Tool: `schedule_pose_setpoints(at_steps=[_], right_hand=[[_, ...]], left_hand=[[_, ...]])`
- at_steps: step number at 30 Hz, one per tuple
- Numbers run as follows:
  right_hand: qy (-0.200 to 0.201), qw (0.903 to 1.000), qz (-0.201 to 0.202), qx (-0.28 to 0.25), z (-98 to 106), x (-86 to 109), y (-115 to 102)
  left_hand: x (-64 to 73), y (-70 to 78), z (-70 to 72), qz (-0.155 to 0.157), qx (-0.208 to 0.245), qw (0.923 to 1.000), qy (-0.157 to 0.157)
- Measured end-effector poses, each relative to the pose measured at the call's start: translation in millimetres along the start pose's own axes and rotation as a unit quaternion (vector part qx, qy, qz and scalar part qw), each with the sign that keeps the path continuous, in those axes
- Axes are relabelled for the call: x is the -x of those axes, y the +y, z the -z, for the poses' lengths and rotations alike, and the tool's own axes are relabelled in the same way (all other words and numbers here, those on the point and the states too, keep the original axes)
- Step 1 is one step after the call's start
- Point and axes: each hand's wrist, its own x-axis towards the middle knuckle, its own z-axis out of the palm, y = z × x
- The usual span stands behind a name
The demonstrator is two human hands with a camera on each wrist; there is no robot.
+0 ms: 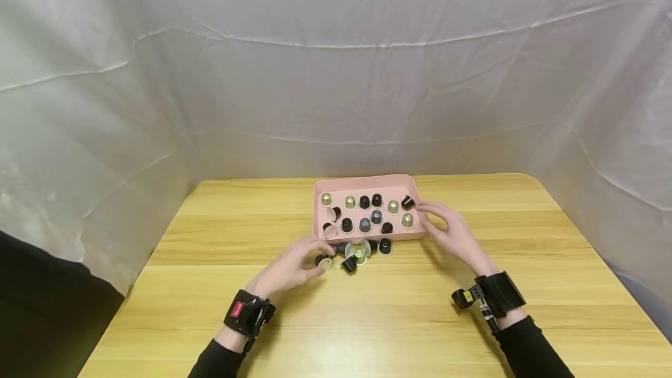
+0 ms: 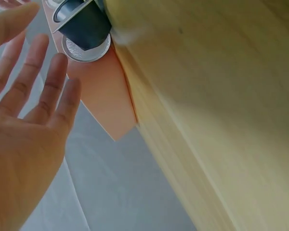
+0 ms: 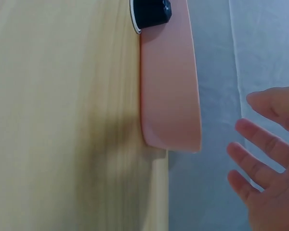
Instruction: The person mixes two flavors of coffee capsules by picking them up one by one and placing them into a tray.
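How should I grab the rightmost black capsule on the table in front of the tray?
Probably pinch the black capsule by its cup body, just above the rim, from above and front-right: it stands rim-down, body up; the pink tray blocks behind, and a tipped capsule crowds its left.

The left hand (image 2: 26, 132) is spread out at nine o'clock, a dark cup (image 2: 89, 29) at eleven, the wooden table (image 2: 221, 110) at three.

Soft glare pales the wooden table (image 1: 394, 315); both wrist views look dimmer, hazier.
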Motion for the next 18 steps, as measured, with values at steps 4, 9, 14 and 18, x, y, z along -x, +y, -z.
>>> schedule_pose_setpoints(at_steps=[4,9,14,18], right_hand=[[-0.008,0.9998,-0.014,-0.014,1.4,2.8,2.0],[-0.017,0.9993,-0.022,-0.024,2.3,6.2,4.9],[-0.026,0.9989,-0.034,-0.021,1.6,9.8,6.7],[-0.028,0.9986,-0.038,-0.023,1.5,10.5,6.8]], left_hand=[[2.1,-3.0,-1.7,-0.011,-0.004,0.9998,-0.015],[2.7,-5.4,-3.1,-0.02,-0.013,0.9992,-0.033],[1.8,-7.1,-4.9,-0.019,-0.03,0.9986,-0.04],[1.0,-9.3,-6.4,-0.036,-0.043,0.9979,-0.034]])
